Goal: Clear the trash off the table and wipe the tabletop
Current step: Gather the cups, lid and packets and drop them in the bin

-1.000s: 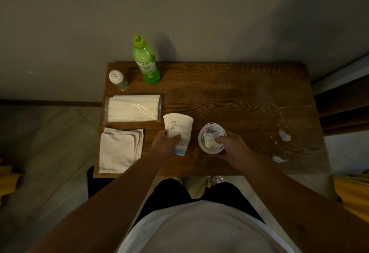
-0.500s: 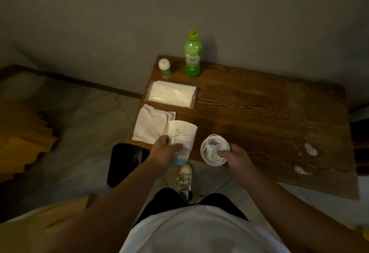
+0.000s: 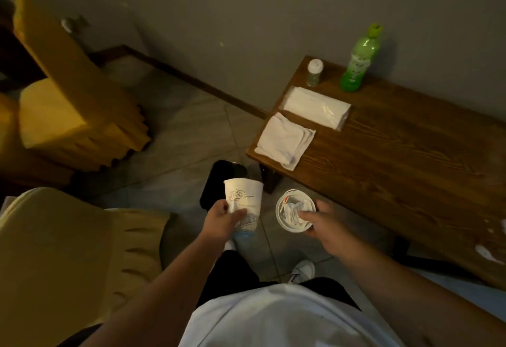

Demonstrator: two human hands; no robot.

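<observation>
A dim room seen from above: a dark wooden table [image 3: 397,160] runs from 1 o'clock toward 4 o'clock against a grey wall, while yellow chairs [image 3: 68,105] stack up at 9 to 10 o'clock and another yellow seat [image 3: 63,251] fills the 8 o'clock corner. A person in a white shirt and black trousers stands at 6 o'clock, both bare arms stretched forward over the tiled floor, off the table's near edge. A black bin [image 3: 221,179] stands on the floor just beyond the hands, beside the table's corner leg, partly hidden by the cup. On the tabletop, a clear-wrapped pack of tissues [image 3: 317,107] lies at 1 o'clock, with a folded white cloth [image 3: 284,140] just below it at the table's corner. A green bottle [image 3: 358,64] stands upright near the wall, a small white-capped shaker [image 3: 315,72] just to its left. White spilled blotches [image 3: 490,253] mark the wood at 4 o'clock. The left hand [image 3: 223,220] is wrapped around a printed paper cup [image 3: 243,209], held upright above the floor in front of the bin. The right hand [image 3: 323,222] grasps a second white cup [image 3: 294,214] by its rim, the opening facing the camera, with crumpled wrappers [image 3: 293,214] stuffed inside. The two cups sit side by side, close but apart.
</observation>
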